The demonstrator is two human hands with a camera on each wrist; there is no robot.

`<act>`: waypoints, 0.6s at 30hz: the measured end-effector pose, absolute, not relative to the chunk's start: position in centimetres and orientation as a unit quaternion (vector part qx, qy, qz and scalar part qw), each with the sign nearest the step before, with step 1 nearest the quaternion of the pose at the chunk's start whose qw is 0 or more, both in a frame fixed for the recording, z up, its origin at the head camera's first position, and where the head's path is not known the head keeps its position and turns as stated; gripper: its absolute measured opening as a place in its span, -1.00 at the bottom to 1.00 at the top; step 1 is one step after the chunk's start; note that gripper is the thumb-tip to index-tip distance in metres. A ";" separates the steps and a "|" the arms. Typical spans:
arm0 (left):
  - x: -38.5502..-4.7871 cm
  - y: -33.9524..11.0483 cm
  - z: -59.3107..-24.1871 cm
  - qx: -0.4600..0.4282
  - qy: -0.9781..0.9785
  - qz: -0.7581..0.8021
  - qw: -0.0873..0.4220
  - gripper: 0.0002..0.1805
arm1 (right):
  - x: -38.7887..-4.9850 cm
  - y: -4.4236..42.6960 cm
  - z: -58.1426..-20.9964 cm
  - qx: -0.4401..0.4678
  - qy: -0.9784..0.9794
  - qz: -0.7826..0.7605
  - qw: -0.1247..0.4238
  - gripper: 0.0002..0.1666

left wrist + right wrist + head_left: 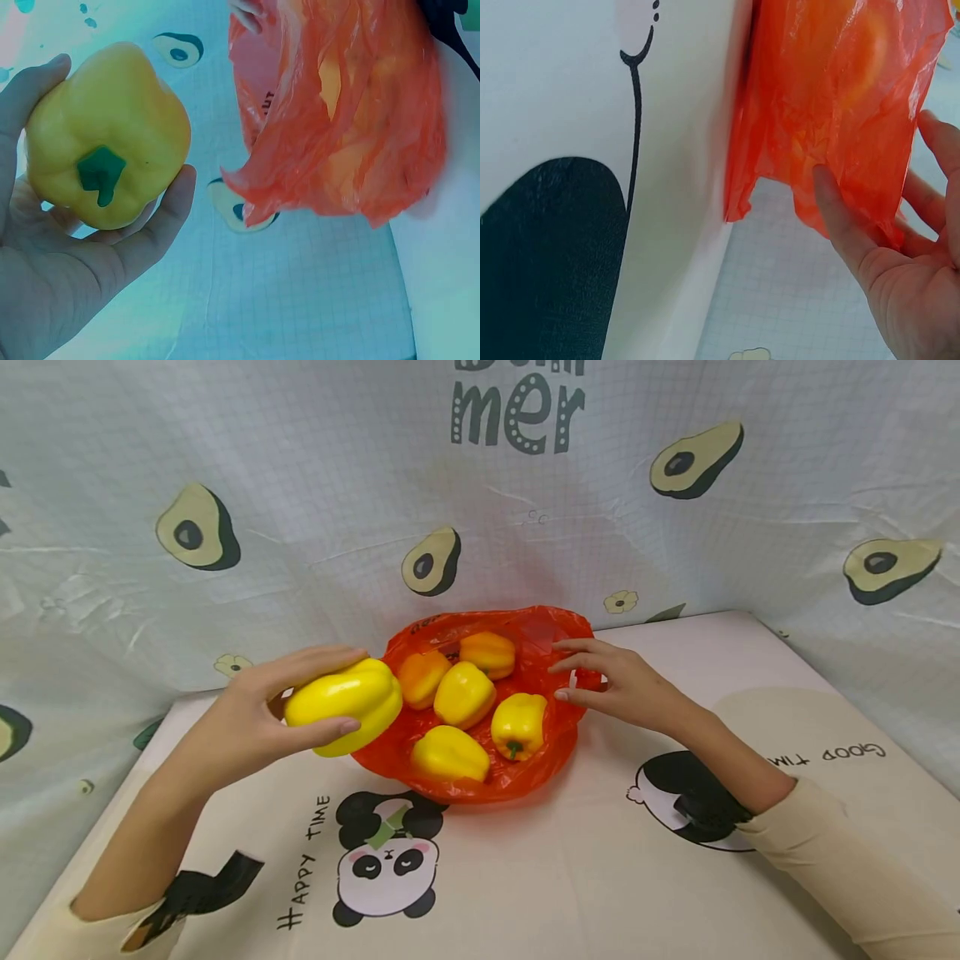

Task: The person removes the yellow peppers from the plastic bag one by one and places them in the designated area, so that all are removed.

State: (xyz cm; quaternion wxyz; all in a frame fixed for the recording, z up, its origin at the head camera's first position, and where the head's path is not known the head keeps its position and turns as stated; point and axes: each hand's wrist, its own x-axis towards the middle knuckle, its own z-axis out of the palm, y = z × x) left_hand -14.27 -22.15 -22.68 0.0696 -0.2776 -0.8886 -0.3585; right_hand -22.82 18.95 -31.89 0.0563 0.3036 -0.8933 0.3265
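Observation:
My left hand holds a yellow bell pepper in the air, at the left edge of a red plastic bag. In the left wrist view the green stem of that bell pepper faces the camera, with thumb and fingers curved round its sides. Several more yellow bell peppers lie inside the wide-mouthed bag, two of them tinged orange. At the bag's right rim is my right hand, its fingers spread and relaxed. The right thumb lies against the red plastic in the right wrist view.
The bag rests toward the back of a table covered with a panda-print cloth. Behind it hangs a white sheet printed with avocados. A black strap sits by the left forearm.

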 end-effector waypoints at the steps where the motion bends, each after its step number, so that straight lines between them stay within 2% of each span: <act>1: -14.1 -22.4 -22.7 -0.275 -0.890 -0.357 0.073 -0.33 | -22.8 19.0 -31.9 0.304 -0.894 0.325 0.056 -0.55; 18: -13.2 -25.4 -23.9 -0.211 -0.909 -0.343 0.111 -0.32 | -23.0 18.8 -31.5 0.291 -0.893 0.339 0.050 -0.43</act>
